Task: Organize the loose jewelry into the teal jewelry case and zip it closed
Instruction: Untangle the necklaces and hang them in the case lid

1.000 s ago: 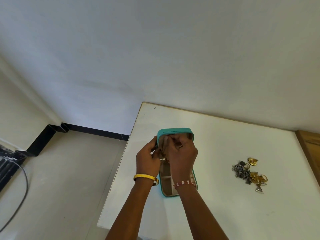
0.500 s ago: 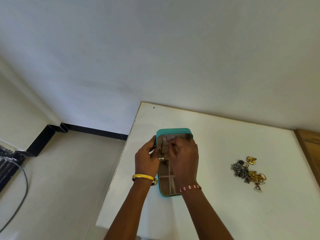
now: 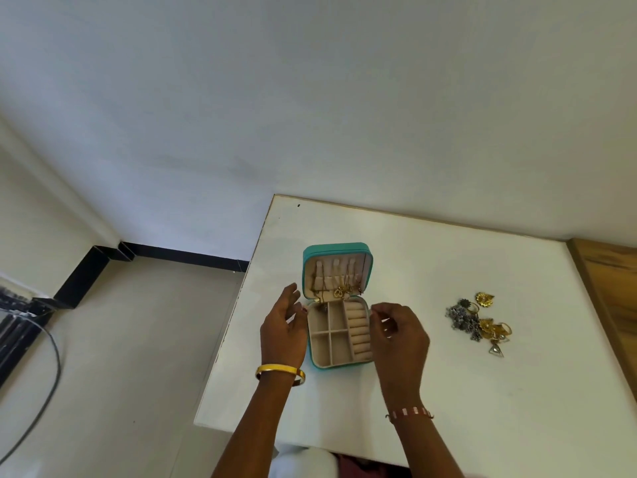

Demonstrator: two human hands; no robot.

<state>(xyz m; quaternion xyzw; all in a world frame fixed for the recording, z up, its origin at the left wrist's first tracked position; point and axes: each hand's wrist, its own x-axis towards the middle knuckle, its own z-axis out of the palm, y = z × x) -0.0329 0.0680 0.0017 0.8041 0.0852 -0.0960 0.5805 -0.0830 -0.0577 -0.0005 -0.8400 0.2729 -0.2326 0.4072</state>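
The teal jewelry case (image 3: 308,267) lies open on the white table (image 3: 431,391), its lid standing up at the back. A gold necklace (image 3: 341,290) hangs from the hooks inside the lid. The beige tray below has square compartments and a ring roll. My left hand (image 3: 283,327) hovers just left of the case, fingers relaxed and holding nothing. My right hand (image 3: 400,334) is at the case's right side, fingers loosely curled, with nothing visible in them. A heap of loose jewelry (image 3: 479,322), gold and dark silver pieces, lies to the right.
The table's left edge (image 3: 238,305) drops to a tiled floor, where a dark cable (image 3: 48,384) runs. A wooden panel (image 3: 610,288) borders the table on the right. A white wall stands behind.
Both hands have drawn back from the lid, where they were working together at the hooks. They are now apart on either side of the case, and the necklace hangs in the lid.
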